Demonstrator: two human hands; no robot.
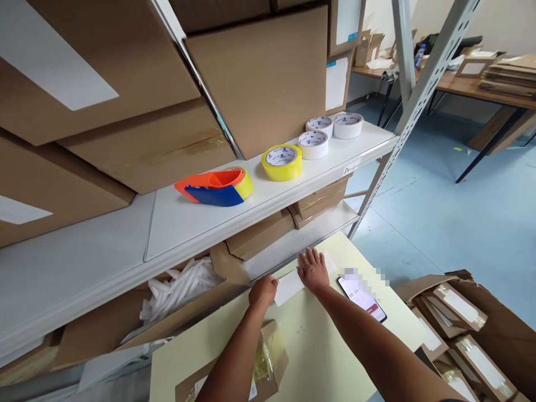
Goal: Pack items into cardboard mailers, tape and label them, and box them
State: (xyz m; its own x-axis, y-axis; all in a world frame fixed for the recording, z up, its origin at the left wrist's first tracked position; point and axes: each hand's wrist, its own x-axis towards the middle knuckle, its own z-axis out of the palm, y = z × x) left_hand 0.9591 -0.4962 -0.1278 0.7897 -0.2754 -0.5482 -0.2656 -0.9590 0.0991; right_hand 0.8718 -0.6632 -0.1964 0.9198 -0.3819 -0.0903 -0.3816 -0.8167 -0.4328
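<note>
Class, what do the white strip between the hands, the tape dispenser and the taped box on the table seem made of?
White strip: probably paper; matt, looking thin and flat.
Tape dispenser: likely plastic; smooth, in solid orange and blue.
Taped box: apparently cardboard; dull brown. Its tape is probably plastic film, glossy and see-through.

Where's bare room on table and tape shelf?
Table: between taped box and right forearm. Tape shelf: between orange-blue dispenser and lower-left carton. Crowded: shelf's right end, three white rolls; table's far edge, left hand and right hand on white strip.
</note>
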